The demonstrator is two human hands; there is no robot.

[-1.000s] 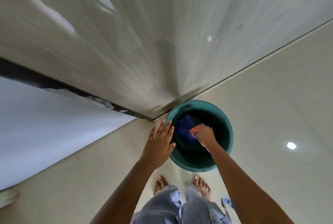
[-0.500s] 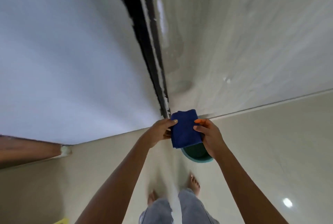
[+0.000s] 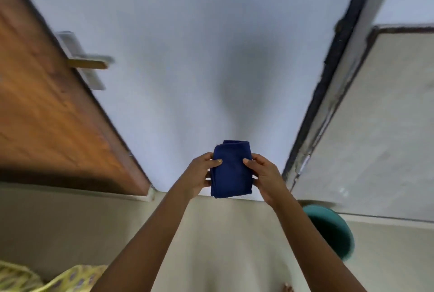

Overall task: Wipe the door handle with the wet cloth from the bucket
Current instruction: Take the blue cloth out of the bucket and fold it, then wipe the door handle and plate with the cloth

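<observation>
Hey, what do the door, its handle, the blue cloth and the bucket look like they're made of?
Door: looks like brown wood with a smooth finish, going by the grain streaks. Door handle: probably metal, silvery plate with a brassy lever, though blurred. Blue cloth: soft matte fabric, folded, held by the left hand and right hand. Bucket: likely teal plastic, smooth, uniform colour.

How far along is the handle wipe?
Done: the blue cloth is out of the green bucket, which sits on the floor to the right. In hand: left hand and right hand both grip the folded cloth. Left: the door handle on the wooden door at upper left is untouched.
</observation>
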